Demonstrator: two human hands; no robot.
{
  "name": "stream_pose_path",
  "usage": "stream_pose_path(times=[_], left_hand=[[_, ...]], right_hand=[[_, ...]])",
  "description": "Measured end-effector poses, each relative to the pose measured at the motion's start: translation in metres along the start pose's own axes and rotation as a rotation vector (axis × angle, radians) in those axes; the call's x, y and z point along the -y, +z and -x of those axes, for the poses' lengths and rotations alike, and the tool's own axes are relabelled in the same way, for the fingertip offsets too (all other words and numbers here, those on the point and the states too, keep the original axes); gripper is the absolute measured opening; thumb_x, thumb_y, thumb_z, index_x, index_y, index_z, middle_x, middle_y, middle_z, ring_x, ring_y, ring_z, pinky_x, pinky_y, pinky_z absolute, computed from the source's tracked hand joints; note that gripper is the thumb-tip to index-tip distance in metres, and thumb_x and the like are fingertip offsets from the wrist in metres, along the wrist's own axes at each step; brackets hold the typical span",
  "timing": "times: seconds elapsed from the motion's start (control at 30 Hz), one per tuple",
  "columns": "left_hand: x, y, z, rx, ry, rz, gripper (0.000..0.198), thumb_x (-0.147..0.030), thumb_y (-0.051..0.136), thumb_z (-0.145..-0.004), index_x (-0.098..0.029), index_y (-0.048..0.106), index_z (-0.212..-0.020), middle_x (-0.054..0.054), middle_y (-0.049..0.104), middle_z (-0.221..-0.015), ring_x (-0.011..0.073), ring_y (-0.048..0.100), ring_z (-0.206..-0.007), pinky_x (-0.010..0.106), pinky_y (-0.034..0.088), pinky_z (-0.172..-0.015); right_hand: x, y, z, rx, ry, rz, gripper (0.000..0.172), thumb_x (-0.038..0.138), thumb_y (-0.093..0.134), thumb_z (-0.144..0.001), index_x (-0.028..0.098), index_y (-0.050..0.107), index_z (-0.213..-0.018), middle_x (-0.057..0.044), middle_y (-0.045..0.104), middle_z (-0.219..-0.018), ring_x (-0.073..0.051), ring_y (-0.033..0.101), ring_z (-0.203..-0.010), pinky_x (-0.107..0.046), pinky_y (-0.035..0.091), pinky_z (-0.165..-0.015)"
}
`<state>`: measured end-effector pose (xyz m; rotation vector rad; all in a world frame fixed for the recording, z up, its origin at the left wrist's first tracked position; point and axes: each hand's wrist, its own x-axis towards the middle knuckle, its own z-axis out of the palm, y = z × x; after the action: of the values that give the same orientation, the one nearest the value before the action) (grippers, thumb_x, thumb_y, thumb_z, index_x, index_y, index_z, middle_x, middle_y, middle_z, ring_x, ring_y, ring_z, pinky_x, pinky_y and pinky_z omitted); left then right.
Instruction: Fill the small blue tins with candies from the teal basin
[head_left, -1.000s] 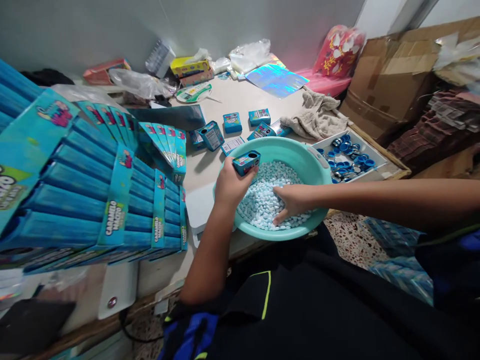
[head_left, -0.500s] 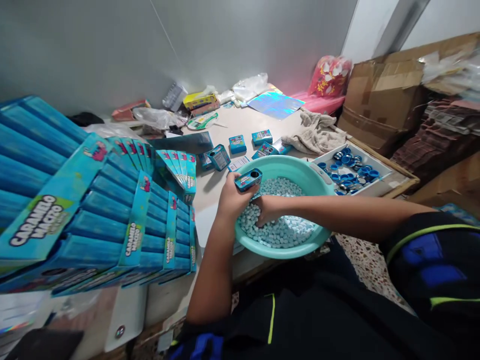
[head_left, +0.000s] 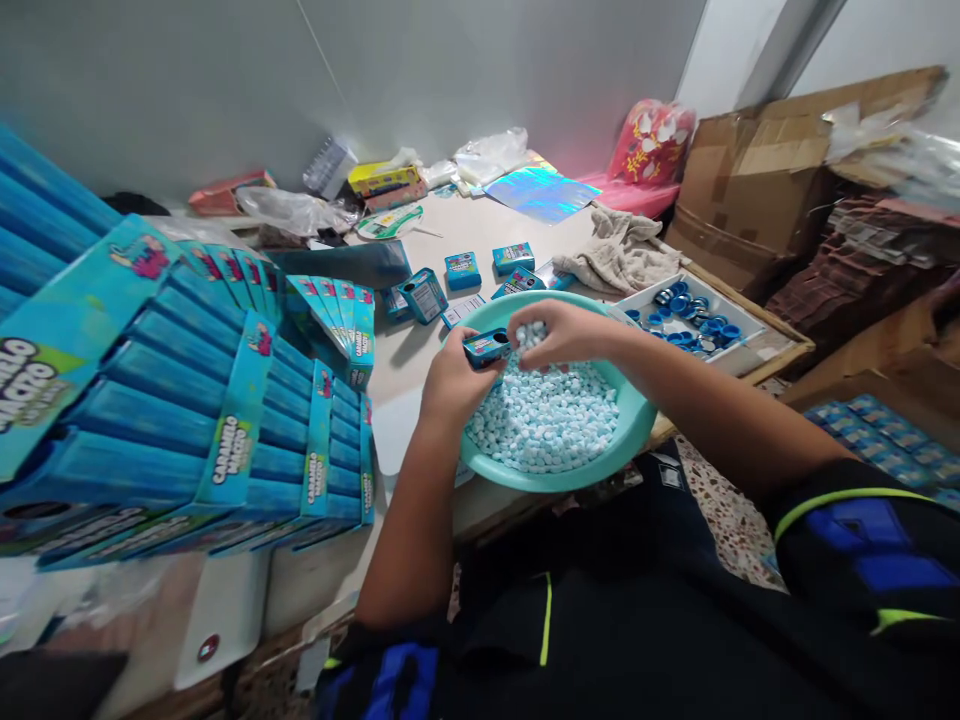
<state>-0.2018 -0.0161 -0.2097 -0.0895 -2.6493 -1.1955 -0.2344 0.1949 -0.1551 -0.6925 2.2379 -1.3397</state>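
Over the teal plastic basin (head_left: pixel 636 425), the right hand (head_left: pixel 562 335) has risen from the pile and pinches a narrow clump of pale blue candies (head_left: pixel 531 335) just beside the small blue tin (head_left: pixel 486 349), which the left hand (head_left: pixel 454 385) holds in a closed grip. Many more candies (head_left: pixel 544 420) fill the basin. Beyond it, a white tray (head_left: pixel 750 340) holds blue bottle caps (head_left: pixel 690 325), near a crumpled towel (head_left: pixel 619 255).

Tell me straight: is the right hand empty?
No, the right hand pinches a clump of pale blue candies above the teal plastic basin.
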Motion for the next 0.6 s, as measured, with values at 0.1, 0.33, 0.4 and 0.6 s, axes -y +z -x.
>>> stream_pose_path(times=[0.1, 0.33, 0.4, 0.6], left_hand=[[-0.003, -0.001, 0.004, 0.038, 0.012, -0.013, 0.044, -0.031, 0.085, -0.073, -0.022, 0.06, -0.108, 0.008, 0.072, -0.096, 0.0313, 0.071, -0.09, 0.041, 0.053, -0.076], [-0.003, -0.003, 0.008, 0.078, 0.014, 0.073, 0.043, -0.037, 0.082, -0.077, -0.022, 0.06, -0.11, 0.007, 0.073, -0.097, 0.0286, 0.071, -0.087, 0.038, 0.052, -0.071], [-0.003, -0.003, 0.009, 0.119, 0.05, 0.115, 0.044, -0.039, 0.083, -0.077, -0.023, 0.06, -0.111, 0.006, 0.073, -0.098, 0.028, 0.071, -0.087, 0.039, 0.053, -0.073], [-0.004, 0.0, 0.013, 0.188, 0.059, 0.149, 0.046, -0.038, 0.081, -0.079, -0.023, 0.057, -0.116, 0.007, 0.073, -0.102, 0.0288, 0.071, -0.088, 0.041, 0.055, -0.072]], right_hand=[[0.008, -0.006, -0.01, -0.133, -0.039, -0.154, 0.03, 0.029, 0.076, -0.065, 0.023, 0.061, -0.09, 0.001, 0.057, -0.06, -0.018, 0.058, -0.056, -0.025, 0.04, -0.041], [0.009, 0.005, -0.052, -0.24, -0.099, -0.446, 0.041, 0.031, 0.072, -0.057, 0.025, 0.048, -0.089, 0.002, 0.055, -0.073, -0.017, 0.057, -0.061, -0.024, 0.035, -0.042], [0.004, 0.014, -0.057, -0.262, -0.133, -0.491, 0.044, 0.035, 0.071, -0.058, 0.026, 0.043, -0.091, 0.002, 0.055, -0.08, -0.016, 0.057, -0.064, -0.024, 0.038, -0.044], [-0.011, 0.031, -0.055, -0.326, -0.198, -0.518, 0.046, 0.039, 0.069, -0.062, 0.027, 0.035, -0.091, -0.001, 0.054, -0.097, -0.016, 0.057, -0.072, -0.028, 0.045, -0.051]])
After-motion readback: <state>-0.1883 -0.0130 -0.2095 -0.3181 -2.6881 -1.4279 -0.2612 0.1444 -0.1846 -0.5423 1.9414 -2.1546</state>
